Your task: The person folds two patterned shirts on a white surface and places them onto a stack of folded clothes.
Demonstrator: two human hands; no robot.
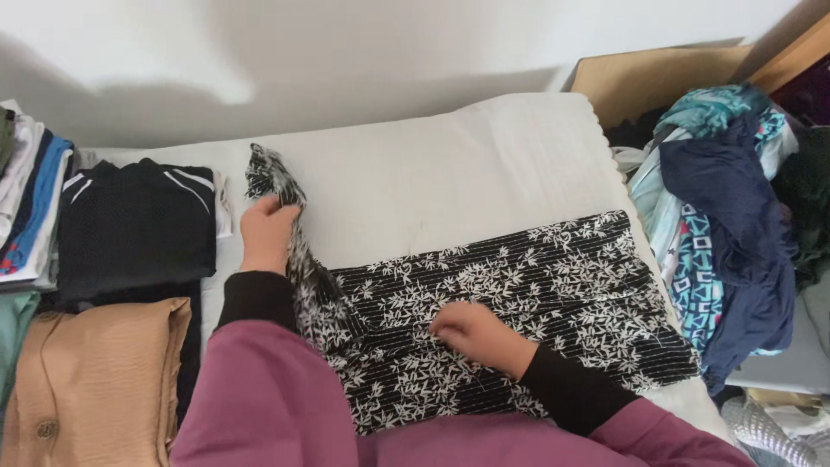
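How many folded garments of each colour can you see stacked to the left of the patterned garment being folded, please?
Black with white stripes: 1
Tan: 1
Green, only an edge showing: 1
Total: 3
The striped pile at the far left is too cropped to count. The left hand grips the patterned garment; the right hand presses it flat.

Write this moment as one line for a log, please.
left hand: grips sleeve of black-and-white leaf-print garment | right hand: flat on garment | surface: white bed | left: folded stacks | right: unfolded pile
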